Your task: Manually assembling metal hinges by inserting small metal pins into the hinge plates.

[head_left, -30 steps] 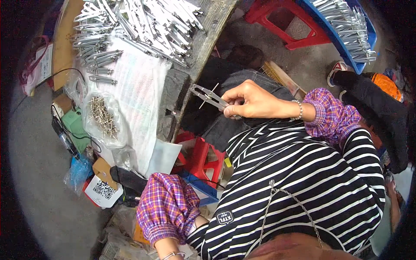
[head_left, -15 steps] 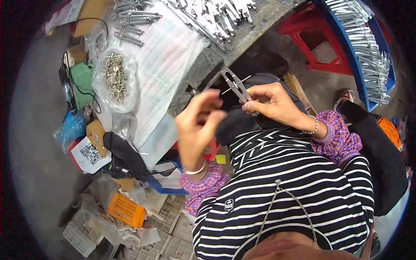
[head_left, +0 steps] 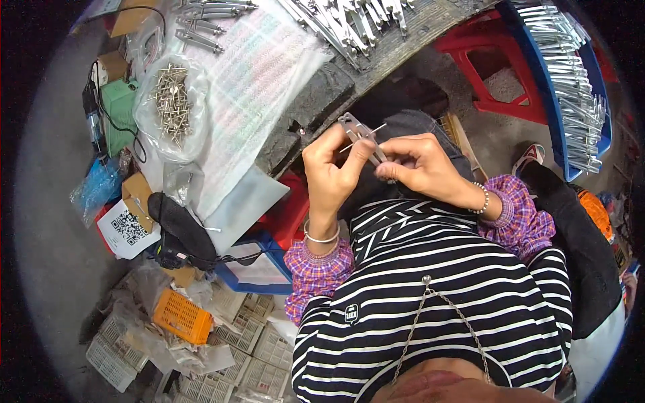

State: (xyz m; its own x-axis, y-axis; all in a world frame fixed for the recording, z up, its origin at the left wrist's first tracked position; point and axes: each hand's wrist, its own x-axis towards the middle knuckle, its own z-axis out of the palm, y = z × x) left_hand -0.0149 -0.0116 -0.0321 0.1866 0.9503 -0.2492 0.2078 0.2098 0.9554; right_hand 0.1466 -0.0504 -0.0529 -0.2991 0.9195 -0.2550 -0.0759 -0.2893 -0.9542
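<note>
Above my lap, both hands are on a narrow silver metal bracket (head_left: 349, 122) made of two long flat arms. My right hand (head_left: 428, 169) grips its lower end between thumb and fingers. With thumb and fingers, my left hand (head_left: 331, 164) pinches the upper part of the bracket. A thin metal pin (head_left: 381, 126) sticks out crosswise on both sides of it. My left fingertips hide part of the bracket, so I cannot tell exactly how the pin sits in it.
On the table, a plastic bag of headed pins (head_left: 173, 107) stands near more silver brackets (head_left: 363, 23) on a white sheet (head_left: 245, 87). A blue tray of metal parts (head_left: 571, 87) is at right beside a red stool (head_left: 490, 60). An orange basket (head_left: 181, 316) lies lower left.
My left hand has moved up and right from beside the bracket and closed on its upper part. My right hand still holds the lower end.
</note>
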